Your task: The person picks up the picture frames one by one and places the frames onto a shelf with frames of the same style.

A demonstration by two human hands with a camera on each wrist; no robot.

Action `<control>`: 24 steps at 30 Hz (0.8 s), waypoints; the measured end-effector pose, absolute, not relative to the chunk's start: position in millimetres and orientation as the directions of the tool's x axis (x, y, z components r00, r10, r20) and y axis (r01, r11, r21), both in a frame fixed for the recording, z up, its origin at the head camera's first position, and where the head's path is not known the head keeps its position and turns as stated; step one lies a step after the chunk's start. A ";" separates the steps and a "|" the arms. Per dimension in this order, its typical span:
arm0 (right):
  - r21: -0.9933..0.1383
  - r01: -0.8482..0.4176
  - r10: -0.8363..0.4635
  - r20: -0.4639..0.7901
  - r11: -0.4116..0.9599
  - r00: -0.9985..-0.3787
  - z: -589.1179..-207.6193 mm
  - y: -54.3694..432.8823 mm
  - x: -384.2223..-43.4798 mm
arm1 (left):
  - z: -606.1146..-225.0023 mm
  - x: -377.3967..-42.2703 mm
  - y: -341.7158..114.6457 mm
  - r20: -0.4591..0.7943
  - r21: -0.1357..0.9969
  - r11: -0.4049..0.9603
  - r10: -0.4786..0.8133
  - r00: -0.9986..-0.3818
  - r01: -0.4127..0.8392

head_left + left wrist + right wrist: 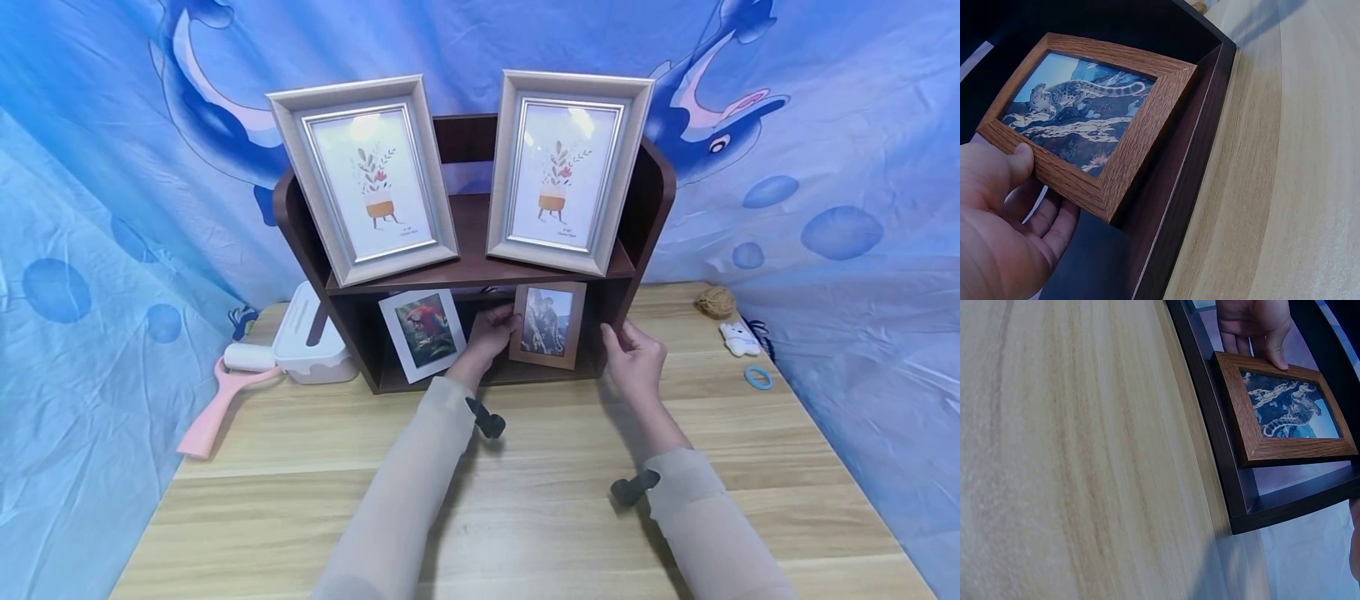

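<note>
My left hand (491, 333) pinches a brown wooden picture frame (1141, 131) by one side, thumb in front and fingers behind. Its picture (1285, 406) shows a spotted big cat with a long tail on rocks. This frame leans in the lower right part of a dark brown shelf (472, 229). At the shelf's right side, my right hand (636, 358) holds the side panel near its bottom, thumb at the front edge and fingers along the outside. Only a sliver of it shows at the border of the right wrist view. A white picture frame (450, 367) with a parrot stands left of my left hand.
Two large silver-grey picture frames (348, 271) (637, 108) stand on the upper shelf. Left on the wooden table (540, 517) are a white box (315, 367) and a pink-handled roller (213, 408). Twine (716, 302), a white figure (738, 339) and a blue ring (758, 378) lie right.
</note>
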State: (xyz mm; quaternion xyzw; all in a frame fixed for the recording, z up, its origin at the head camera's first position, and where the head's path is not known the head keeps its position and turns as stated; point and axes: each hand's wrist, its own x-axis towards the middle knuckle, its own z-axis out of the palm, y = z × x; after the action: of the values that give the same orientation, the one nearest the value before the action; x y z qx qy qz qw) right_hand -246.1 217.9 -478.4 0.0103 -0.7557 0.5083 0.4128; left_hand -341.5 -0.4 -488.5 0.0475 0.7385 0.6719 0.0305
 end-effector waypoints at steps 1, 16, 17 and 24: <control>-0.760 -0.440 0.404 0.636 0.479 -0.658 -478.7 217.9 -246.4 | -488.4 -341.3 -0.5 0.017 0.995 0.094 0.109 -0.994 0.028; -0.799 -0.423 0.419 0.590 0.427 -0.690 -475.3 218.3 -243.8 | -469.9 -327.0 -4.0 0.257 0.845 0.462 0.094 -0.962 0.270; -0.794 -0.429 0.419 0.597 0.431 -0.684 -474.4 217.6 -243.4 | -468.0 -324.8 -4.1 0.273 0.829 0.481 0.097 -0.957 0.285; -0.778 -0.440 0.412 0.617 0.449 -0.670 -468.8 211.6 -239.3 | -467.7 -304.9 -9.6 0.407 0.758 0.507 0.124 -0.905 0.410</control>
State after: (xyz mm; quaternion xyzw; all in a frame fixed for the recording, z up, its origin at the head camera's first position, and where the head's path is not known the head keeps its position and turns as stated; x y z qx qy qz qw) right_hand -239.3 211.6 -468.8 0.0093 -0.7480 0.5248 0.4061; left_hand -304.9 -9.6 -467.7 0.1562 0.8548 0.4710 -0.1521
